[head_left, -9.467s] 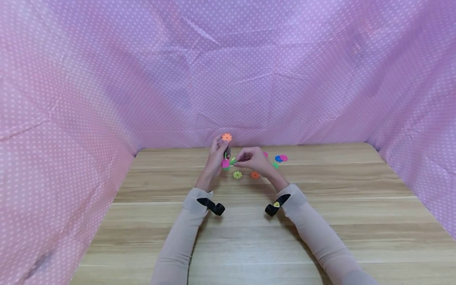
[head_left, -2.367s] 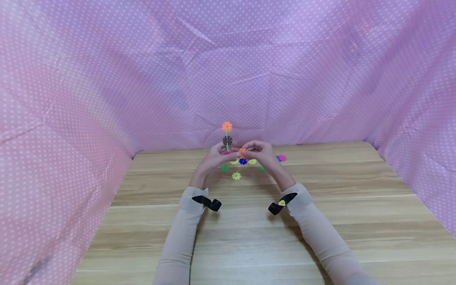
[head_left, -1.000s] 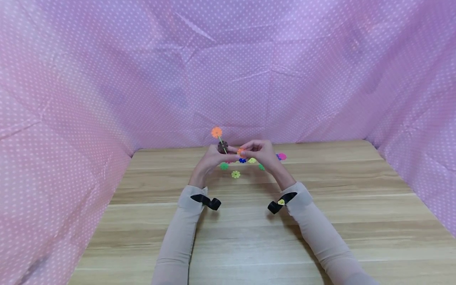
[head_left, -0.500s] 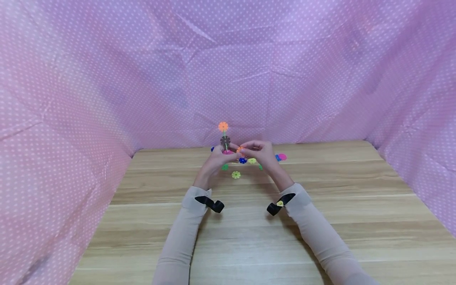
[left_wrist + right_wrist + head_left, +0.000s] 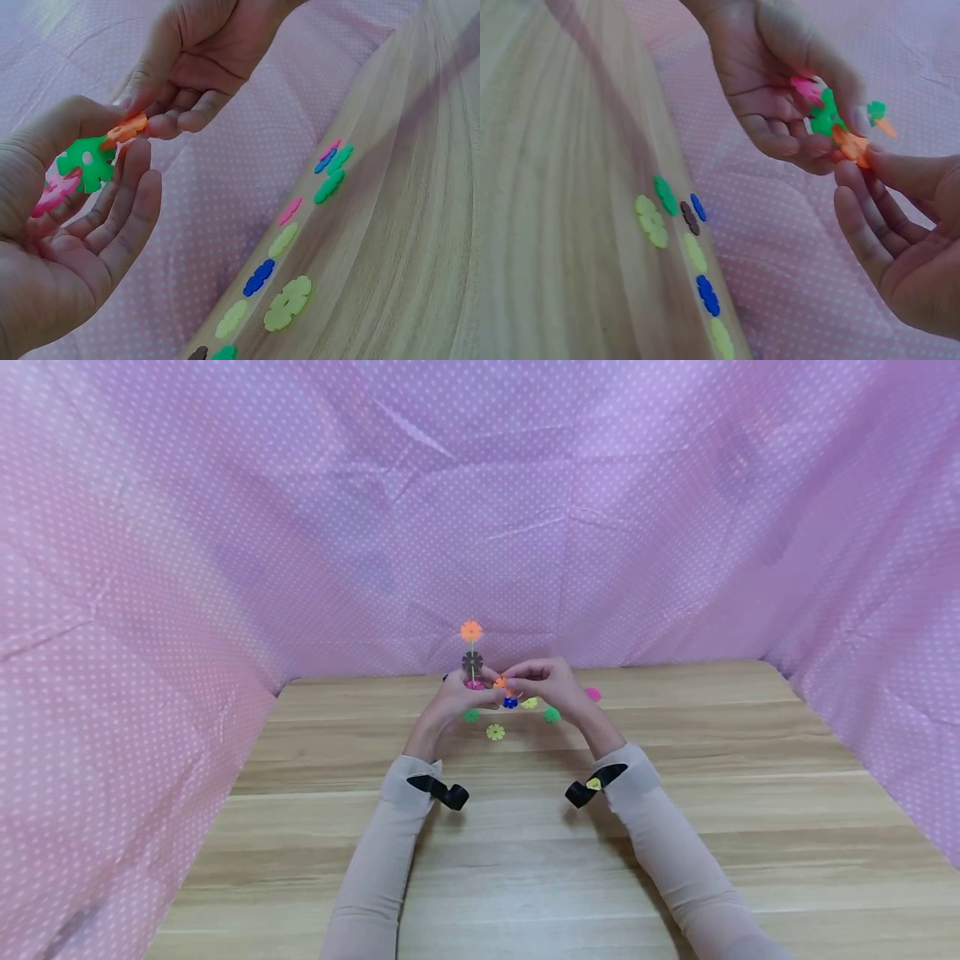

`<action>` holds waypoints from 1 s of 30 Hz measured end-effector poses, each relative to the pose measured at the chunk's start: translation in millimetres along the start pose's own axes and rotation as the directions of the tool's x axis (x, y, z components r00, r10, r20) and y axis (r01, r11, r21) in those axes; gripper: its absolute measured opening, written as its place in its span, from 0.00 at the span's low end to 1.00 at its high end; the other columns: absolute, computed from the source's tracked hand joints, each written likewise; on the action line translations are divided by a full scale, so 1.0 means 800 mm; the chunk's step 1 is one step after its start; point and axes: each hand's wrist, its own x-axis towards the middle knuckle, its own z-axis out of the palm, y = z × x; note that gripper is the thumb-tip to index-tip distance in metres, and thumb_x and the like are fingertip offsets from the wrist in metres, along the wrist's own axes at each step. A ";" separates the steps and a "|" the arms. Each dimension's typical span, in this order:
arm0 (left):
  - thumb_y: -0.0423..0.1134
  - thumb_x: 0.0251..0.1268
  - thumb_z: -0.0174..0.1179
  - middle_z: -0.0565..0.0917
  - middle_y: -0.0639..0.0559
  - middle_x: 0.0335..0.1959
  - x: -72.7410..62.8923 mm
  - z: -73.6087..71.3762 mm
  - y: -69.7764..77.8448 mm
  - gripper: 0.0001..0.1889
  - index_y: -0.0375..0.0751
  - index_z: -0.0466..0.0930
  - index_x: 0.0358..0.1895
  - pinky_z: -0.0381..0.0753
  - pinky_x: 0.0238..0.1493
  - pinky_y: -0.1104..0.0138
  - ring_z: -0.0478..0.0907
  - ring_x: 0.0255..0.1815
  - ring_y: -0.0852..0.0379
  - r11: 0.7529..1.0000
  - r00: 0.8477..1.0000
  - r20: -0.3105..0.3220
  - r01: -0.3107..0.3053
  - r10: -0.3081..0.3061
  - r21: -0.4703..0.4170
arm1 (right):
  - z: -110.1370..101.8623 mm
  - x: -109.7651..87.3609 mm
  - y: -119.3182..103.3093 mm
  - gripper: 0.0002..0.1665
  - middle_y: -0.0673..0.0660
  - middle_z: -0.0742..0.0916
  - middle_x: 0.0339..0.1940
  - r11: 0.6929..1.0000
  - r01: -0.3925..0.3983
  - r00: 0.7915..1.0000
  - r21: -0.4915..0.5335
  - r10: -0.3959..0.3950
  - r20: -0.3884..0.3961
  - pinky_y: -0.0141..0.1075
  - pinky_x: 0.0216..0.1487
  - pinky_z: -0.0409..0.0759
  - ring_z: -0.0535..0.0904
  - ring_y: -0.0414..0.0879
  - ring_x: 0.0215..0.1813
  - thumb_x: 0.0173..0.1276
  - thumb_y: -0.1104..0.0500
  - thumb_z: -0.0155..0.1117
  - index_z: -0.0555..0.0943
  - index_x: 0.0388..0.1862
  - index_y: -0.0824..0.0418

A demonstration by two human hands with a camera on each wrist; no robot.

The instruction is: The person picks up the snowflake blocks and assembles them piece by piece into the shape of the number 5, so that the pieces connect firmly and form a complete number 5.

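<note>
orange plastic, an orange slotted disc (image 5: 126,129) sat between the thumb and fingertips of the right hand (image 5: 551,685), set against the edge of a green slotted disc (image 5: 88,161), probably to line up their slots; whether they had locked could not be told. the left hand (image 5: 452,697) pinched that green slotted disc between thumb and curled fingers, a hold that likely steadied the piece close to the joint. the rest of the assembly rose by this hand: a pink slotted disc (image 5: 475,685) low down, a brown slotted disc (image 5: 472,662) above it, and an upper orange disc (image 5: 471,632) on top, pointing away from the fingers, perhaps so that it stayed out of their way. both hands were raised over the far part of the table.

loose discs lay flat beneath and around them, seemingly for easy reach: a yellow-green disc (image 5: 495,732) in front, a blue disc (image 5: 259,277) farther back, and a loose pink disc (image 5: 592,694) off to the right. the tabletop (image 5: 480,877) was pale, banded wood grain. a creased pink cloth (image 5: 480,510) with white dots hung behind it and along both sides.
</note>
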 end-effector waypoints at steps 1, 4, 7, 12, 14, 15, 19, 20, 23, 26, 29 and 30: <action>0.31 0.63 0.70 0.84 0.47 0.44 0.000 0.000 0.000 0.13 0.38 0.80 0.48 0.81 0.63 0.45 0.86 0.42 0.52 1.000 1.000 0.005 -0.003 0.003 -0.004 | -0.002 0.001 -0.001 0.13 0.62 0.91 0.43 1.000 -0.001 1.000 -0.012 0.001 0.014 0.49 0.47 0.89 0.87 0.42 0.38 0.71 0.65 0.67 0.86 0.50 0.72; 0.30 0.62 0.69 0.85 0.47 0.42 0.000 0.000 0.000 0.12 0.38 0.80 0.47 0.80 0.64 0.44 0.86 0.41 0.53 1.000 1.000 0.011 -0.007 0.007 0.003 | -0.008 0.003 -0.005 0.13 0.64 0.91 0.44 0.998 -0.015 0.998 -0.056 0.018 0.065 0.46 0.46 0.90 0.88 0.45 0.40 0.71 0.64 0.67 0.86 0.50 0.70; 0.30 0.61 0.69 0.86 0.47 0.41 -0.002 -0.001 0.001 0.12 0.39 0.80 0.47 0.79 0.65 0.43 0.86 0.41 0.53 1.000 1.000 0.005 -0.007 0.007 0.016 | -0.016 0.005 -0.010 0.13 0.62 0.91 0.45 0.992 -0.036 0.992 -0.122 0.050 0.119 0.46 0.47 0.89 0.88 0.47 0.41 0.72 0.61 0.68 0.87 0.51 0.67; 0.29 0.61 0.68 0.84 0.47 0.44 -0.003 -0.003 0.001 0.15 0.38 0.79 0.51 0.80 0.64 0.43 0.86 0.42 0.53 1.000 1.000 0.001 -0.012 0.011 0.028 | -0.034 0.008 -0.018 0.14 0.61 0.91 0.44 0.968 -0.057 0.976 -0.244 0.105 0.190 0.48 0.50 0.88 0.88 0.52 0.43 0.72 0.61 0.68 0.86 0.53 0.66; 0.29 0.61 0.68 0.83 0.46 0.46 -0.002 -0.004 0.001 0.16 0.37 0.79 0.52 0.80 0.63 0.43 0.86 0.42 0.52 0.999 1.000 0.007 -0.022 0.022 0.027 | -0.042 0.010 -0.017 0.14 0.63 0.91 0.44 0.954 -0.053 0.969 -0.295 0.121 0.216 0.48 0.49 0.88 0.88 0.54 0.44 0.72 0.62 0.67 0.85 0.53 0.67; 0.29 0.61 0.68 0.83 0.46 0.46 -0.002 -0.005 0.001 0.16 0.37 0.78 0.52 0.81 0.63 0.44 0.85 0.42 0.52 0.999 1.000 0.009 -0.028 0.027 0.027 | -0.046 0.010 -0.016 0.14 0.64 0.90 0.43 0.949 -0.056 0.964 -0.310 0.132 0.231 0.51 0.50 0.88 0.88 0.55 0.44 0.71 0.63 0.67 0.85 0.54 0.68; 0.30 0.60 0.68 0.83 0.46 0.46 -0.001 -0.007 -0.001 0.15 0.37 0.79 0.50 0.81 0.63 0.45 0.85 0.44 0.51 0.999 0.999 0.019 -0.032 0.032 0.017 | -0.064 0.013 -0.003 0.15 0.67 0.90 0.42 0.925 -0.034 0.948 -0.379 0.150 0.280 0.48 0.47 0.88 0.87 0.54 0.42 0.70 0.67 0.67 0.83 0.53 0.73; 0.30 0.60 0.69 0.83 0.46 0.45 0.000 -0.007 -0.002 0.15 0.38 0.79 0.49 0.81 0.63 0.45 0.85 0.44 0.51 0.999 0.999 0.019 -0.031 0.031 0.017 | -0.068 0.012 0.001 0.15 0.68 0.89 0.42 0.921 -0.032 0.944 -0.389 0.155 0.290 0.45 0.47 0.88 0.86 0.53 0.42 0.69 0.68 0.67 0.83 0.53 0.74; 0.30 0.60 0.68 0.83 0.47 0.45 0.000 -0.008 -0.003 0.14 0.38 0.79 0.48 0.82 0.62 0.46 0.85 0.44 0.52 0.999 0.999 0.021 -0.031 0.030 0.017 | -0.080 0.009 0.012 0.15 0.71 0.88 0.44 0.904 -0.027 0.939 -0.426 0.169 0.300 0.34 0.45 0.85 0.84 0.52 0.43 0.67 0.70 0.68 0.83 0.51 0.76; 0.29 0.61 0.68 0.83 0.48 0.44 0.001 -0.008 -0.004 0.14 0.38 0.79 0.48 0.83 0.61 0.48 0.85 0.44 0.53 0.999 0.999 0.023 -0.034 0.033 0.021 | -0.092 0.005 0.024 0.13 0.71 0.88 0.42 0.887 -0.039 0.936 -0.460 0.194 0.294 0.29 0.42 0.81 0.82 0.47 0.41 0.65 0.72 0.69 0.83 0.48 0.77; 0.28 0.61 0.68 0.83 0.48 0.43 0.002 -0.008 -0.004 0.13 0.38 0.79 0.48 0.85 0.59 0.50 0.85 0.43 0.54 0.999 0.999 0.028 -0.032 0.032 0.024 | -0.103 0.001 0.036 0.12 0.69 0.88 0.38 0.874 -0.050 0.934 -0.483 0.213 0.288 0.28 0.40 0.79 0.80 0.44 0.38 0.64 0.72 0.70 0.84 0.46 0.75; 0.28 0.61 0.68 0.83 0.48 0.42 0.002 -0.008 -0.005 0.13 0.37 0.79 0.48 0.85 0.59 0.51 0.85 0.43 0.54 0.999 0.999 0.029 -0.031 0.030 0.020 | -0.106 0.000 0.039 0.13 0.67 0.87 0.37 0.870 -0.054 0.934 -0.490 0.218 0.283 0.28 0.39 0.79 0.79 0.44 0.37 0.63 0.73 0.70 0.84 0.46 0.75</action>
